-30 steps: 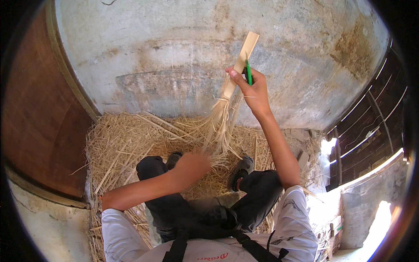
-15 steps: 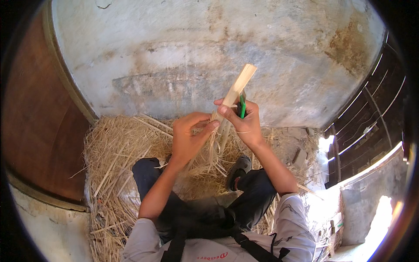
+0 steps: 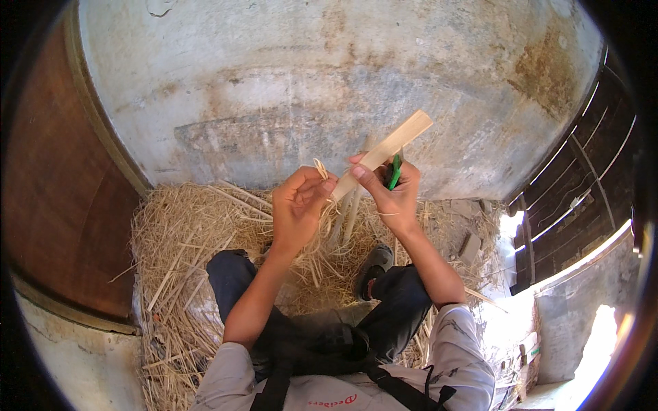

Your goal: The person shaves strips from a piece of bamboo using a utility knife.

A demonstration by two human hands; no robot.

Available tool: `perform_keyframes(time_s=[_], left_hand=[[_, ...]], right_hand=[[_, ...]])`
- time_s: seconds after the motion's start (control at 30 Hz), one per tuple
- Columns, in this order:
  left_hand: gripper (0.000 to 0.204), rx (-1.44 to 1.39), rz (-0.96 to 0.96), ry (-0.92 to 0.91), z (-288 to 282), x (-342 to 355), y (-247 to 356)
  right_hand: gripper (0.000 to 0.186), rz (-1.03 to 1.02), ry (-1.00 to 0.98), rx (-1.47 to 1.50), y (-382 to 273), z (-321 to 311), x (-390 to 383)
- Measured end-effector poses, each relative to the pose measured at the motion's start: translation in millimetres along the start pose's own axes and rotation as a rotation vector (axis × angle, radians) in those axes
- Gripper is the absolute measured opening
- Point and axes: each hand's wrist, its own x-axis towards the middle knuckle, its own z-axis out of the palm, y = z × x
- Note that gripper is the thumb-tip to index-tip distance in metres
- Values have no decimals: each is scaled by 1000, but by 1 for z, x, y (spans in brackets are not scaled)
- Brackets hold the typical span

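My right hand (image 3: 396,195) is closed around a flat, pale strip of wood or bamboo (image 3: 401,138), which slants up to the right with its far end free. The same hand also holds a green-handled tool, seemingly a knife (image 3: 395,172); its blade is mostly hidden. Thin curled shavings (image 3: 320,168) poke out of the closed fingers of my left hand (image 3: 296,211), which sits beside the strip's lower end. Whether those fingertips also touch the strip I cannot tell. Below both hands stand slim pale sticks (image 3: 351,216), partly hidden.
Straw-like shavings (image 3: 185,274) cover the floor around my legs. A stained wall (image 3: 288,89) rises ahead. To the left is a brown wooden panel (image 3: 62,178), to the right dark slats (image 3: 582,178). A small block (image 3: 470,248) lies near my shoe (image 3: 375,270).
The strip has tilted further to the right and its lower end now shows. My left hand has turned, with shavings now sticking up from its fingers; the knife has shifted slightly right.
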Motion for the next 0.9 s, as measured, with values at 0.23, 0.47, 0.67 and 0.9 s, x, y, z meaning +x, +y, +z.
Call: perform_keyframes(time_s=[0.23, 0.47, 0.67, 0.9], left_hand=[[12, -93, -121, 18, 8, 12, 4], [18, -136, -150, -69, 0, 28, 1], [25, 811, 599, 243, 12, 26, 36], [77, -352, -590, -578, 2, -89, 16]], right_hand=[[16, 83, 84, 62, -10, 3, -7], [16, -91, 184, -25, 4, 5, -5], [13, -226, 245, -162, 14, -5, -5], [33, -705, 18, -338, 31, -1, -2]])
